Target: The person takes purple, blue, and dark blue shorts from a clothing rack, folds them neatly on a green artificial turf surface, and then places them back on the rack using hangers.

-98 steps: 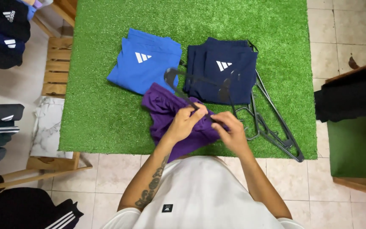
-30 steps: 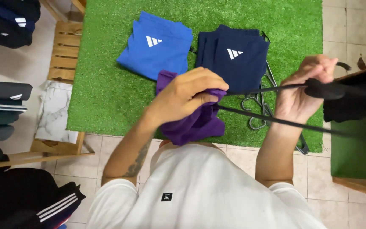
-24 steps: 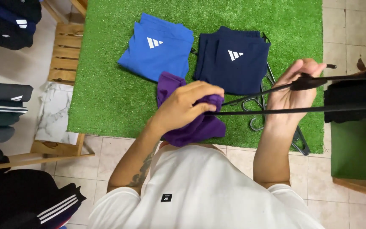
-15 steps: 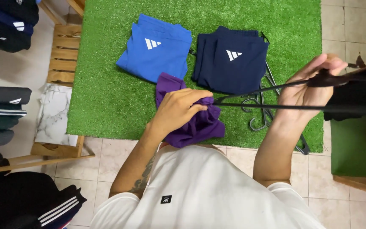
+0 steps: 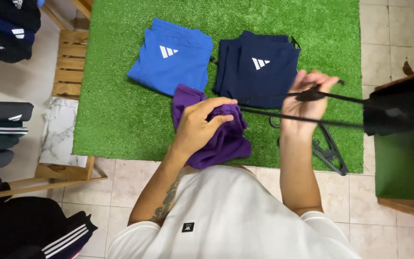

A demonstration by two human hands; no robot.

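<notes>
My left hand (image 5: 200,127) clamps the purple garment (image 5: 219,139) at the turf worktop's (image 5: 116,110) near edge, just below the navy shorts (image 5: 259,69); my right hand (image 5: 307,98) pinches a black hanger (image 5: 334,96) above it. Best keep the cloth bunched, the hanger level.

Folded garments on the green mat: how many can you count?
3: a blue one upper left, a navy one beside it, a purple one under the left hand.
</notes>
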